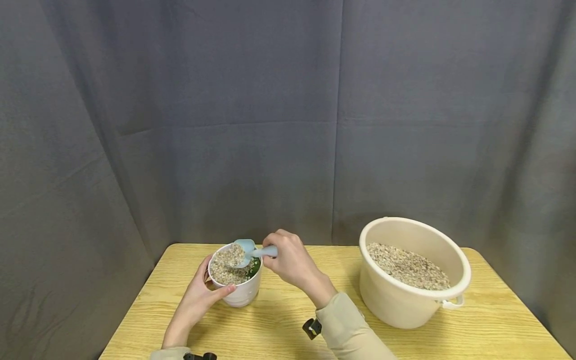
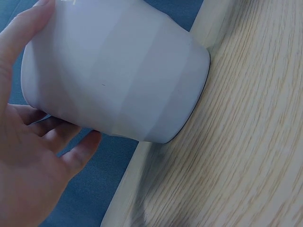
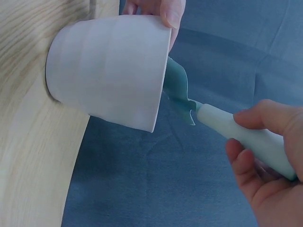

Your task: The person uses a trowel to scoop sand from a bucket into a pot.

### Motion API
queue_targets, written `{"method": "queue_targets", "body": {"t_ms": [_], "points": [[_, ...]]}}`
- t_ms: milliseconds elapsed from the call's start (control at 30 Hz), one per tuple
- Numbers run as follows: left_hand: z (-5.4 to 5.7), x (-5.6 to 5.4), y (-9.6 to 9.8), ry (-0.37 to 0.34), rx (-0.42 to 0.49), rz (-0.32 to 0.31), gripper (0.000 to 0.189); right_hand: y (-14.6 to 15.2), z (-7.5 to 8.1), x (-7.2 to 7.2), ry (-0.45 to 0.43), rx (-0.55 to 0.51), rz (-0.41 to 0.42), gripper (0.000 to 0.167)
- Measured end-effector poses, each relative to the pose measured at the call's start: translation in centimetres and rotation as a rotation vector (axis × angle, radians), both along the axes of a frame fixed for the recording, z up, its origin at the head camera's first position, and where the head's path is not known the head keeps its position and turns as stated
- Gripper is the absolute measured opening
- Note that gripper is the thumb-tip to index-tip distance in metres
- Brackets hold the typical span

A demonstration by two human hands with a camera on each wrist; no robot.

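A white flowerpot (image 1: 241,294) stands upright on the table, filled near its rim with pale grainy material (image 1: 224,270). Some green (image 1: 254,266) shows inside at its right edge. My left hand (image 1: 198,295) grips the pot from the left, thumb at the near rim and fingers round the far side. With my right hand (image 1: 290,257) I hold the handle of a light blue scoop (image 1: 246,245). Its blade lies over the pot's mouth with grains on it. In the right wrist view the scoop's blade (image 3: 176,82) is partly hidden behind the pot's rim.
A large cream bucket (image 1: 391,300) with a side handle stands on the right of the wooden table (image 1: 288,320), partly filled with the same grainy material (image 1: 407,267). Dark grey curtain (image 1: 252,125) hangs behind the table and at its sides.
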State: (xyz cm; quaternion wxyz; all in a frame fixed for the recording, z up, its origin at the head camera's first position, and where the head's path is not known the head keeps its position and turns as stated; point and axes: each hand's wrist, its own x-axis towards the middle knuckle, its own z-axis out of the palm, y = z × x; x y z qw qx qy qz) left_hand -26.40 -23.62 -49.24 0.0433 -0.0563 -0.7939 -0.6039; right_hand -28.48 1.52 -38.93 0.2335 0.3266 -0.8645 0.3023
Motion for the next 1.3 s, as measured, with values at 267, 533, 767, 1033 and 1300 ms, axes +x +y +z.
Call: {"method": "queue_targets", "body": {"t_ms": [267,533,767,1033,1300], "points": [[-0.1,0.0,0.0,0.006,-0.002,0.005,0.098,0.0,-0.5,-0.2,-0.002,-0.055,0.017,0.018],[-0.1,-0.1,-0.1,0.023,-0.009,0.002,0.097,-0.1,-0.8,-0.3,-0.009,-0.077,0.009,0.019],[-0.1,-0.1,-0.1,0.016,-0.01,0.007,0.098,-0.1,-0.9,-0.4,-0.017,-0.082,0.017,0.018],[0.0,-0.1,-0.1,-0.006,-0.006,0.008,0.099,-0.1,-0.6,-0.4,-0.012,-0.069,0.035,0.019],[0.0,0.0,-0.1,-0.004,-0.006,0.016,0.1,-0.3,1.0,-0.4,0.033,0.004,0.05,0.018]]}}
